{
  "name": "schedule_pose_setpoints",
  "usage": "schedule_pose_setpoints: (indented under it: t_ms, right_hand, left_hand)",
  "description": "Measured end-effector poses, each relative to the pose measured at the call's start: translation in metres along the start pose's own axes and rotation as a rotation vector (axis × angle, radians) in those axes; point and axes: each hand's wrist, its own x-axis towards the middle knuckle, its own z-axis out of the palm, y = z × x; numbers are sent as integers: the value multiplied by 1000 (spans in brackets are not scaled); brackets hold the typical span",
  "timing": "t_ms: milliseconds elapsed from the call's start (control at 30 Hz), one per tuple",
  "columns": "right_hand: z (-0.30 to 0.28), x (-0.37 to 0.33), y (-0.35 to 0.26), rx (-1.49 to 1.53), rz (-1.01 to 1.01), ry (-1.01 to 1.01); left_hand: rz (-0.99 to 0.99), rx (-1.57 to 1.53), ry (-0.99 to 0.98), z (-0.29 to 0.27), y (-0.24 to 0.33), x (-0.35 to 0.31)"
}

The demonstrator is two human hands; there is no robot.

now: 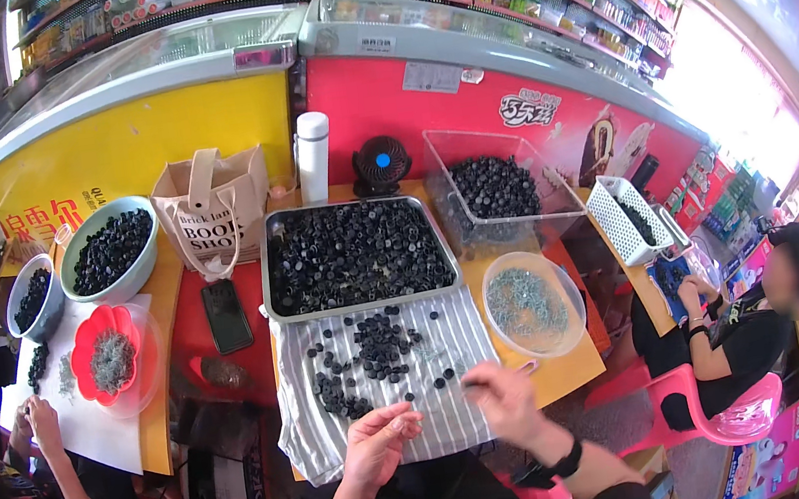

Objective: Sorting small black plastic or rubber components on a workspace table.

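My left hand (382, 444) is over the near edge of a striped cloth (422, 418), thumb and fingers pinched together; whatever they hold is too small to make out. To its right, my right hand (505, 402), slightly blurred, has a small black part (471, 385) at its fingertips. Loose small black round parts (382, 343) lie in a heap on the cloth, with a few single ones nearer my hands. Beyond the cloth stands a metal tray (267, 277) full of similar black parts. A round translucent tub (579, 312) to the right holds small silvery metal pieces.
Behind are a clear bin (556, 214) of black parts, a black fan (381, 163), a white bottle (313, 160) and a paper bag (211, 194). Left stand a red bowl (83, 362) and a phone (225, 313). People work at both sides, one on a pink chair (682, 404).
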Motion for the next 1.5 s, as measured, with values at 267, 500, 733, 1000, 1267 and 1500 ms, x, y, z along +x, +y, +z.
schedule_pose_setpoints:
  t_ms: [267,500,733,1000,1267,1500]
  right_hand:
    - [-140,210,43,-262,0,569]
    - [-20,144,44,-97,-46,-326]
    - [55,88,58,-427,-185,-221]
    - [62,86,67,-418,-170,-292]
    - [39,32,48,-303,-98,-211]
    - [30,16,55,-339,-40,47]
  left_hand:
    - [15,-17,-26,-1,-8,7]
    - [4,-65,-20,-4,-3,5]
    - [-47,-81,-10,-3,1,0]
    - [-53,-96,-14,-2,1,0]
    - [-40,-100,-32,0,2,2]
    - [-27,-82,-26,1,3,3]
